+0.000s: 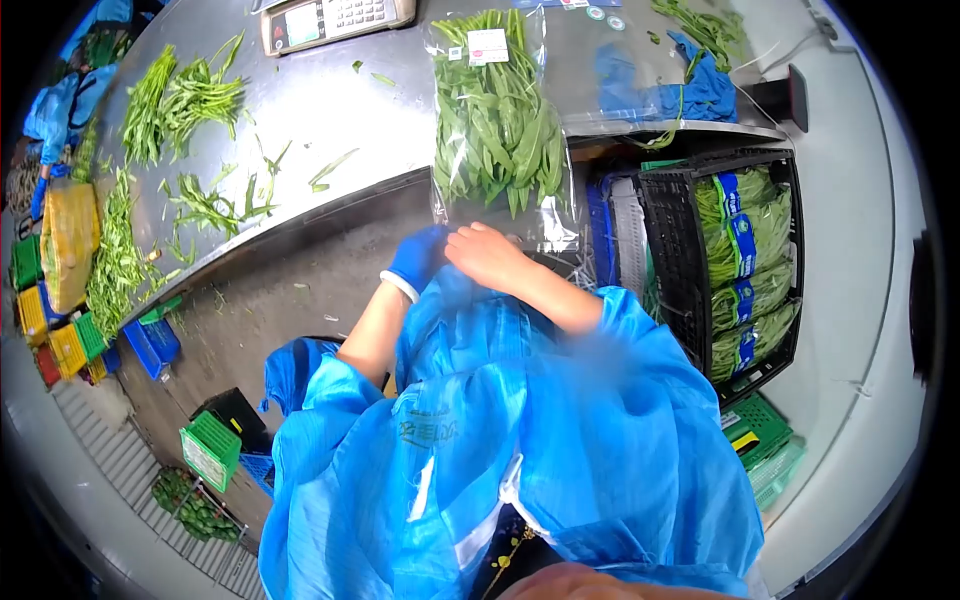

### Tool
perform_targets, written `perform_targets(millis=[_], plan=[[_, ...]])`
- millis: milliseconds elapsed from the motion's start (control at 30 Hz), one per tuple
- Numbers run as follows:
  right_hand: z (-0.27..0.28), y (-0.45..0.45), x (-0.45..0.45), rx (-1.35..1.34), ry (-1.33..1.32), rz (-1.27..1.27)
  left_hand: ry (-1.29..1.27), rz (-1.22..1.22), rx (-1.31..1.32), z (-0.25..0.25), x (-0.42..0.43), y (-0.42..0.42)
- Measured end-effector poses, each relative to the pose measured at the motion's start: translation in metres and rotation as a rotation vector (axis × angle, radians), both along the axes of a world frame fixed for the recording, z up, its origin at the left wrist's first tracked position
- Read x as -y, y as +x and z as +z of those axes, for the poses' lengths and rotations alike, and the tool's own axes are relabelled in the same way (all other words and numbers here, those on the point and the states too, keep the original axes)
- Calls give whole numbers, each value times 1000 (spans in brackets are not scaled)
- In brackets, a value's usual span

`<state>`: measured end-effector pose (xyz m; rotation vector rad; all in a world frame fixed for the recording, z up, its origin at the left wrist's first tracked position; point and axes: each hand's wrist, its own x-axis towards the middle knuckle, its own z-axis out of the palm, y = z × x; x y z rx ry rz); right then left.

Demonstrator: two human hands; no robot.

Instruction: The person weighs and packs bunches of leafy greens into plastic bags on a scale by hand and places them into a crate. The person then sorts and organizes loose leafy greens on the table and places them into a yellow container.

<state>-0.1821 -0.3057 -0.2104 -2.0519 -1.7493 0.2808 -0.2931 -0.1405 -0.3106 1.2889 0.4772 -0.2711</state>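
A clear plastic bag of long leafy greens point(500, 140) lies on the metal table, its stems pointing away and its leafy end hanging over the near edge. A white label point(487, 46) is stuck near the stem end. My left hand point(418, 256), in a blue glove, is closed at the bag's near left corner. Right beside it, my bare right hand point(486, 256) has its fingers curled in at the same loose plastic edge. Both hands seem to pinch the film, though their fingertips are partly hidden.
On the metal table point(300, 120) lie loose greens point(200, 100), scattered leaves and a weighing scale point(338, 22). A blue glove point(700, 95) lies at the right. Below it stands a black crate point(680, 250) of banded bundles. Coloured crates point(210, 448) sit on the floor at left.
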Motion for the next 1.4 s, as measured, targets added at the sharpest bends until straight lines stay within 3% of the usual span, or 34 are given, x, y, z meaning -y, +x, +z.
perform_targets(millis=[67,100,267,333,467,567,633,667,733,833,867,933,1000,1067,1133,1200,1233,1267,1300,1400], plan=[[4,-3,14,-110,43,-69,-352,172,-196,12,5,7],[9,-3,15,-221,93,-148,8,81,4,4,9,10],[10,-2,-8,-124,42,-262,1,127,-10,-25,7,-5],[0,-1,-13,-117,-63,-225,94,-14,50,-9,4,1],[11,6,-10,-19,-46,-95,20,46,57,-6,4,0],[19,4,3,-196,-10,34,-18,90,-18,-15,2,0],[18,0,11,-225,75,-75,-532,334,-282,57,6,20],[19,-1,8,-231,70,-76,-536,335,-289,43,6,15],[22,2,-7,-135,153,-242,-71,62,-31,9,3,6],[2,3,-18,-91,14,-181,106,-35,47,0,0,2],[-2,2,-19,-96,13,-191,104,-45,42,1,0,0],[4,4,-19,-5,-6,-90,-147,38,-43,4,-1,0],[13,10,-13,-24,-4,-48,-145,25,-70,-6,0,-1],[17,15,-3,-42,3,5,72,-33,-11,-37,-3,-7],[22,14,29,-107,-15,62,-69,74,-113,-3,-2,2],[11,10,93,-67,-145,57,-209,174,-210,15,-5,6],[-15,4,139,-68,-295,10,-57,103,-177,15,-8,7],[-56,-8,202,-64,-498,20,92,30,-143,17,-10,6],[-63,-18,251,-315,-969,-88,6,30,-86,34,-11,9],[-88,-24,310,-476,-1074,-202,-86,62,-43,6,-31,-5]])
